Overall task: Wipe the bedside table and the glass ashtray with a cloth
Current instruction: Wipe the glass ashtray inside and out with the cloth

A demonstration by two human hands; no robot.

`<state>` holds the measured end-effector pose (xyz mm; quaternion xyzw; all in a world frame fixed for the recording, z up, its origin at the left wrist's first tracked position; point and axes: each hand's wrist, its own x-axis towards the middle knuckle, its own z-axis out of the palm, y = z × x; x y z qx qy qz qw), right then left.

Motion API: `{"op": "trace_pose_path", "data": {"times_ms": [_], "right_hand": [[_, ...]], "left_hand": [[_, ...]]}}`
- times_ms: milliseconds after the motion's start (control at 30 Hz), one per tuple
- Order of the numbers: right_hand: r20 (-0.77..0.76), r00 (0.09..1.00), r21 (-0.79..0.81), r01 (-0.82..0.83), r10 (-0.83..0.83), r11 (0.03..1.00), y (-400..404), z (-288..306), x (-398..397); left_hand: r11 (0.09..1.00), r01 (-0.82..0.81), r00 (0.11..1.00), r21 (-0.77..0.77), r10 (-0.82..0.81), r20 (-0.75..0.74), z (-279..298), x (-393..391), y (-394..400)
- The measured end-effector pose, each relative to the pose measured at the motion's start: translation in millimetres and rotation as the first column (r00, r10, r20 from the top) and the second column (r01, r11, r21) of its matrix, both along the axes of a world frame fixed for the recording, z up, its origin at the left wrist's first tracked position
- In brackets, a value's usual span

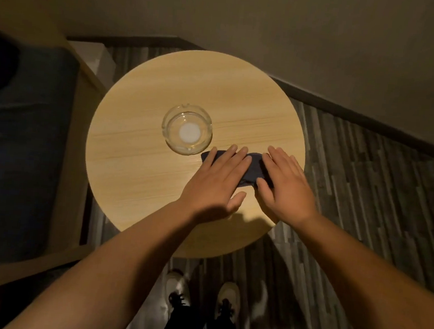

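Observation:
A round light-wood bedside table (142, 174) fills the middle of the view. A clear glass ashtray (186, 129) with a pale round base stands near its centre. Just right of the ashtray lies a dark blue cloth (253, 167), mostly hidden under both hands. My left hand (216, 180) lies flat on the cloth's left part, fingers stretched out and together. My right hand (284, 185) presses flat on its right part. Neither hand touches the ashtray.
A bed with a dark blue cover (22, 149) and a wooden frame (75, 137) stands to the left. Walls (324, 43) close the corner behind the table. Striped dark flooring (364, 189) runs to the right. My shoes (177, 288) are below the table's near edge.

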<state>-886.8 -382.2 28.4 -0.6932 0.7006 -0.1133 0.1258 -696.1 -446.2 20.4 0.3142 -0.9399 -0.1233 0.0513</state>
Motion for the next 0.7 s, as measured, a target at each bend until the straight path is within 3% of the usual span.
{"op": "trace_pose_path", "data": {"times_ms": [67, 167, 233, 300, 367, 467, 700], "right_hand": [[-0.006, 0.998, -0.014, -0.059, 0.059, 0.998, -13.6, 2.9, 10.2], [-0.054, 0.976, 0.023, -0.211, 0.211, 0.977, -31.7, 1.6, 24.2], [-0.06, 0.958, 0.047, -0.279, 0.281, 0.959, -37.8, -1.4, 28.9], [-0.057, 0.955, 0.052, -0.289, 0.292, 0.956, -37.8, -5.2, 29.8], [-0.062, 0.955, 0.038, -0.287, 0.289, 0.957, -34.2, -9.3, 28.8], [-0.107, 0.943, 0.025, -0.313, 0.314, 0.949, -29.2, -14.1, 28.2], [-0.118, 0.953, -0.008, -0.282, 0.279, 0.959, -29.3, -13.2, 37.1]], "left_hand": [[0.979, -0.197, 0.967, 0.049, 0.203, -0.153, 11.0, 19.7, 1.4], [0.805, -0.562, 0.742, 0.192, 0.593, -0.314, 20.8, 53.5, -9.7], [0.627, -0.692, 0.56, 0.357, 0.779, -0.283, 21.3, 68.5, -26.9], [0.516, -0.738, 0.486, 0.435, 0.853, -0.188, 16.9, 77.0, -46.1], [0.499, -0.741, 0.519, 0.45, 0.85, -0.087, 12.1, 80.1, -59.0], [0.582, -0.728, 0.619, 0.362, 0.785, -0.019, 5.3, 79.9, -66.6], [0.666, -0.699, 0.663, 0.261, 0.74, -0.113, 2.7, 84.6, -58.6]]}}
